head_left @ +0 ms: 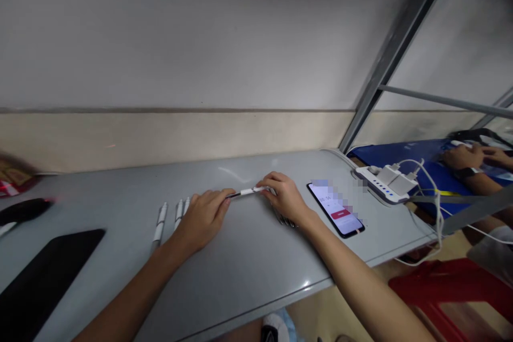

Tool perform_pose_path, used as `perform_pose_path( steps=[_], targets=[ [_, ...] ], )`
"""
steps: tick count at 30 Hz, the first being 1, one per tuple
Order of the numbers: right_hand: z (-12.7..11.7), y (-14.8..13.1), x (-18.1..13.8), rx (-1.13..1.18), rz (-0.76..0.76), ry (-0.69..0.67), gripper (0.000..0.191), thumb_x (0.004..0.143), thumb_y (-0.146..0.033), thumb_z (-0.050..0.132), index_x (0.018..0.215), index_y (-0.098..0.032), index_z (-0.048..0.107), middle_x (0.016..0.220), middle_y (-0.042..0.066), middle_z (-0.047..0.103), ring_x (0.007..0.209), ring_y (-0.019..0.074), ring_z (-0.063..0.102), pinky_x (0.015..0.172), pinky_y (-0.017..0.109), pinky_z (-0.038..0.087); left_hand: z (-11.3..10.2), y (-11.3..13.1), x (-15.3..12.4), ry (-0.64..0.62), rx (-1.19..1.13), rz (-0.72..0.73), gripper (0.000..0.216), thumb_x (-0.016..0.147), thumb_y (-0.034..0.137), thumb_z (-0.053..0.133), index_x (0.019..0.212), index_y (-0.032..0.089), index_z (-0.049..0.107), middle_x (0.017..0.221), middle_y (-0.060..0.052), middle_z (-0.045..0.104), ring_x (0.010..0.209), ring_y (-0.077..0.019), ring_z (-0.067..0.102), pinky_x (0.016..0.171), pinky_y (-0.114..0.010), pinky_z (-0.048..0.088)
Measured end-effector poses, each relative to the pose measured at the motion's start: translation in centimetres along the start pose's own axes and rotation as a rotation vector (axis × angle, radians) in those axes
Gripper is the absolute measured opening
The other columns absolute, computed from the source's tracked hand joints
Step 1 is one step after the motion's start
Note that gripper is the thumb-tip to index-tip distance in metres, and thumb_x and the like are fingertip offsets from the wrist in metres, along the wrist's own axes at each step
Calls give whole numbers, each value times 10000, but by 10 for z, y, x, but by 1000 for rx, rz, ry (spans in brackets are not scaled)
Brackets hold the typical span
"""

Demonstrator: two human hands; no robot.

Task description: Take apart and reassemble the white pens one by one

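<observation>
Between my two hands, just above the grey table, is a white pen (249,191). My left hand (205,217) is closed, pinching the thin dark end of the pen, which looks like a refill. My right hand (284,195) is closed on the white barrel's other end; its fingers hide that tip. Two slim white pens, a left one (160,223) and a right one (178,214), lie beside my left hand, with another partly covered by it. Several thin shiny pieces (285,220) lie under my right hand, mostly hidden.
A lit phone (335,208) lies right of my right hand. A white power strip (380,186) with chargers and cables sits at the table's right end, by a metal frame (377,85). At left are a black flat object (52,278) and a dark mouse-like object (24,210). Another person's hands (465,157) work beyond the frame.
</observation>
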State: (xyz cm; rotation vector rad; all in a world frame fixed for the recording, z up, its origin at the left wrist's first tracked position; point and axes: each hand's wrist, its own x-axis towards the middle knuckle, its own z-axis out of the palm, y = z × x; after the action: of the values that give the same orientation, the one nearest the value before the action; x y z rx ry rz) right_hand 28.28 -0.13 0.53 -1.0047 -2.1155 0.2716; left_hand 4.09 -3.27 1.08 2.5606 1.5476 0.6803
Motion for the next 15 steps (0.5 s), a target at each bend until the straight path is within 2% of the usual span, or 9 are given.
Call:
perform_pose_path(
  steps=[3,9,15],
  targets=[
    [-4,3,0,-50,26,30,218,909,-170,545,1033,-211,719,995,92,665,888,193,597,816,324,425,1,-6,0,8,23,-5,374,981,349,298,1243,299,560,1100,-35,682,986,-221,600,874,-389,384],
    [-13,11,-1,-126,96,55,231,909,-172,543,1036,-212,732,1004,87,673,876,192,611,799,311,420,-2,-14,1,50,57,-68,338,984,341,304,1172,256,572,1092,-40,687,977,-230,596,862,-397,372],
    [-9,13,0,-112,45,40,225,918,-200,544,1042,-223,730,1015,80,670,918,200,599,829,323,414,-1,-10,0,24,60,-52,326,990,342,297,1157,262,565,1059,-37,687,952,-228,595,837,-386,357]
  ],
)
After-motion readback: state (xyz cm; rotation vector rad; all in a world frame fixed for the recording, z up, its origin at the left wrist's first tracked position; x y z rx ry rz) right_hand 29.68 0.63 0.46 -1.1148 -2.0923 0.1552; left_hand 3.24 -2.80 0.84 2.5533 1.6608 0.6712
